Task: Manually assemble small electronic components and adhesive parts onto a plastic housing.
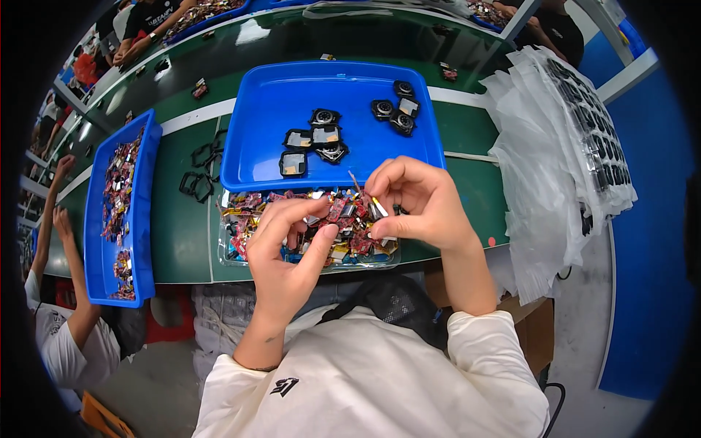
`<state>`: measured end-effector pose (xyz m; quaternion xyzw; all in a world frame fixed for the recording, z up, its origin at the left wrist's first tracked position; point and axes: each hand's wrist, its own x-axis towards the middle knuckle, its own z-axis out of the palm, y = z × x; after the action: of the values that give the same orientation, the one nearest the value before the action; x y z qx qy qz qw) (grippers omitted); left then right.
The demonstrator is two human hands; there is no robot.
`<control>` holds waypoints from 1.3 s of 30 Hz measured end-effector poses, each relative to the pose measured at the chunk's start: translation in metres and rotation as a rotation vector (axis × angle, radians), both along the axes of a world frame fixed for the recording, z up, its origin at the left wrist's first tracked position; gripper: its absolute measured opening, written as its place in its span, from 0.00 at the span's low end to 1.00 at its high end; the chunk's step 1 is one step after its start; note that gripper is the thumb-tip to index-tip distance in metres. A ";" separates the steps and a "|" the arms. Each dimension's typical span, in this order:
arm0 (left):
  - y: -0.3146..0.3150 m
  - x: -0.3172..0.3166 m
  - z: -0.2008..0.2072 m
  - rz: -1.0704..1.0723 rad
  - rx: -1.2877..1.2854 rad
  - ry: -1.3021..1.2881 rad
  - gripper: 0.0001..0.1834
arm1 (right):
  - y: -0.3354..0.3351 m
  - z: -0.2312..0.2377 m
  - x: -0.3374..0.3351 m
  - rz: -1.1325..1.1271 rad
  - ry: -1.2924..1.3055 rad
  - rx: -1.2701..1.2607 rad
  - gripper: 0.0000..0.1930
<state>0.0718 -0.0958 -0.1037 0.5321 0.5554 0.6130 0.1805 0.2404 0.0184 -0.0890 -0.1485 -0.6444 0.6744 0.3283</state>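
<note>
My left hand (281,244) hovers over the near side of a clear plastic tray (221,244), thumb and index finger apart. Near its fingertips is a small red circuit board (337,211); I see no grip on it. The fingers of my right hand (423,208) are curled around a small white-and-yellow electronic part (380,207), partly covered by them. A thin reddish wire (355,181) sticks up between the hands. Below both hands, the tray is heaped with small red boards, wires and silver pieces.
Beyond the tray stands a blue bin (274,87) with several black watch-like cases (326,135). Black frames (196,186) lie left of it, near another blue bin (150,212) of parts. Stacked trays of black pieces (584,124) rise at right. A co-worker's arms (69,248) reach in at far left.
</note>
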 end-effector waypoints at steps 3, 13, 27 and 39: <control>0.001 0.006 0.005 -0.047 0.052 -0.230 0.14 | -0.018 -0.003 -0.006 0.029 0.145 -0.157 0.13; -0.001 0.001 0.004 -0.031 0.170 0.175 0.11 | -0.039 -0.011 -0.007 -0.006 0.110 -0.191 0.11; -0.003 0.000 0.002 0.089 0.176 0.444 0.09 | -0.047 -0.021 -0.021 -0.417 0.047 0.252 0.07; -0.016 -0.010 0.028 0.039 -0.027 0.375 0.14 | -0.042 -0.016 -0.007 -0.161 -0.043 -0.047 0.15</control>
<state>0.0620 -0.1118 -0.0758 0.6239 0.5975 0.4989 0.0689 0.2338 -0.0236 -0.1047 -0.2219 -0.6212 0.6576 0.3639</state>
